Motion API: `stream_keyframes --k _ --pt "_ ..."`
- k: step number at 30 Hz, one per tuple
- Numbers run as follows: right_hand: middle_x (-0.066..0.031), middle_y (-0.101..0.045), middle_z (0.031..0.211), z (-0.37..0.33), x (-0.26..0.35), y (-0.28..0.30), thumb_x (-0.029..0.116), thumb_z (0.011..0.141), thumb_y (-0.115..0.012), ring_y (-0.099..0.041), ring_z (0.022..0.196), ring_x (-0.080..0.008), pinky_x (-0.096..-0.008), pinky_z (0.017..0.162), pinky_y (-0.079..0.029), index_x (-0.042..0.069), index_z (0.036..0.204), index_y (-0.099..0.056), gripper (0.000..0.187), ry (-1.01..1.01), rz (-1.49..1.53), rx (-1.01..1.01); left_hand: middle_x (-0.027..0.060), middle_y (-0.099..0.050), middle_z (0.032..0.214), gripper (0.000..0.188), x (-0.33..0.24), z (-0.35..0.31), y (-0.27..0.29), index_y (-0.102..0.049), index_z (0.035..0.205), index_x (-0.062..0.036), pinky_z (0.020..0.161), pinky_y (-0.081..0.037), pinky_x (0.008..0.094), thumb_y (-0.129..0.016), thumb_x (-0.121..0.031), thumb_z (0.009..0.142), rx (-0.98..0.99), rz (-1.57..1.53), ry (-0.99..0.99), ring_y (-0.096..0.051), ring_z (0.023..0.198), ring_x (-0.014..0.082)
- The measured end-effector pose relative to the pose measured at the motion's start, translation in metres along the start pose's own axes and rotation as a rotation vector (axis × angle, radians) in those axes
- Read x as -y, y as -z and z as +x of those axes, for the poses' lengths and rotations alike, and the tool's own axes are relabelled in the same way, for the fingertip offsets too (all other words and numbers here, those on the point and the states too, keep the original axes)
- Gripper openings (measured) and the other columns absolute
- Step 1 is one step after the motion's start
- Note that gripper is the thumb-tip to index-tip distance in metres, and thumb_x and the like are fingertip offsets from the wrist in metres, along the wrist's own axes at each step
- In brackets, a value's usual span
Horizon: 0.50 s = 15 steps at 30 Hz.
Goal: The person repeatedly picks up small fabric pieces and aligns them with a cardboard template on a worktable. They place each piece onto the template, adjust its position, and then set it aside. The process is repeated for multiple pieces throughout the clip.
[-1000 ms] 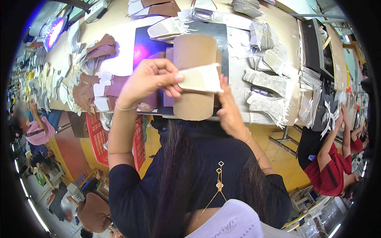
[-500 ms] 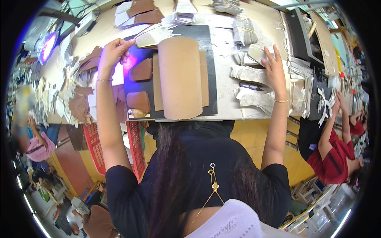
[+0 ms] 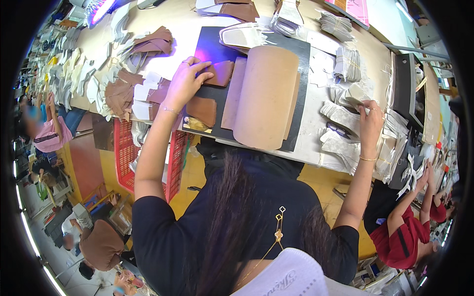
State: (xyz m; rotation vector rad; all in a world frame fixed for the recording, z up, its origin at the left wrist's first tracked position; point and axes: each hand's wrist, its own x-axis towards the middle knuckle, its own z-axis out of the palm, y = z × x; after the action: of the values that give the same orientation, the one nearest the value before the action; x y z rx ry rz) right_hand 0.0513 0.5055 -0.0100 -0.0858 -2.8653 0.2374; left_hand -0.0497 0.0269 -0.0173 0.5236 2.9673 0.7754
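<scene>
My left hand (image 3: 187, 81) reaches over the left edge of a black board. Its thumb and forefinger are apart, at the edge of a small stack of brown cut pieces (image 3: 221, 74). A second brown stack (image 3: 201, 111) lies nearer me. My right hand (image 3: 371, 121) is on the right, its fingertips drawn together at the edge of a pale grey cut piece (image 3: 356, 93); part of the grip is hidden. Between my hands, a tan curved block (image 3: 269, 98) rests on a flat tan sheet on the board. White cut pieces (image 3: 241, 37) lie at the board's far left.
The black board (image 3: 300, 89) lies on a pale table crowded with bundles of cut pieces, such as the tied grey stack (image 3: 347, 64). A dark open box (image 3: 409, 91) stands at right. A red basket (image 3: 124, 153) is below the table's left edge. A co-worker in red (image 3: 402, 237) sits at right.
My left hand has left the white piece at the far left and come nearer to the brown stack. My right hand's spread fingers have closed in at the pale piece. The whole view has turned.
</scene>
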Motion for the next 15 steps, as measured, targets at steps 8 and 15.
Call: stream_keyframes --k 8,15 --pt "-0.0142 -0.069 0.101 0.003 -0.016 0.010 -0.003 0.084 -0.058 -0.064 0.084 -0.0354 -0.0407 0.071 -0.048 0.003 0.097 -0.045 0.019 0.058 0.186 0.183 0.0132 -0.062 0.088 0.024 -0.006 -0.002 -0.002 -0.071 0.099 -0.0032 0.077 -0.047 0.0397 -0.070 -0.017 0.079 -0.065 0.024 -0.047 -0.059 0.084 0.0319" --pt "-0.0181 -0.068 0.099 0.003 -0.020 0.015 0.002 0.090 -0.057 -0.066 0.084 -0.0364 -0.0380 0.066 -0.049 0.004 0.101 -0.042 0.018 -0.055 0.290 0.267 0.0125 -0.063 0.088 0.021 -0.006 0.004 0.001 -0.069 0.092 -0.0008 0.077 -0.048 0.0380 -0.073 -0.016 0.077 -0.008 -0.066 0.049 -0.060 0.084 0.0296"
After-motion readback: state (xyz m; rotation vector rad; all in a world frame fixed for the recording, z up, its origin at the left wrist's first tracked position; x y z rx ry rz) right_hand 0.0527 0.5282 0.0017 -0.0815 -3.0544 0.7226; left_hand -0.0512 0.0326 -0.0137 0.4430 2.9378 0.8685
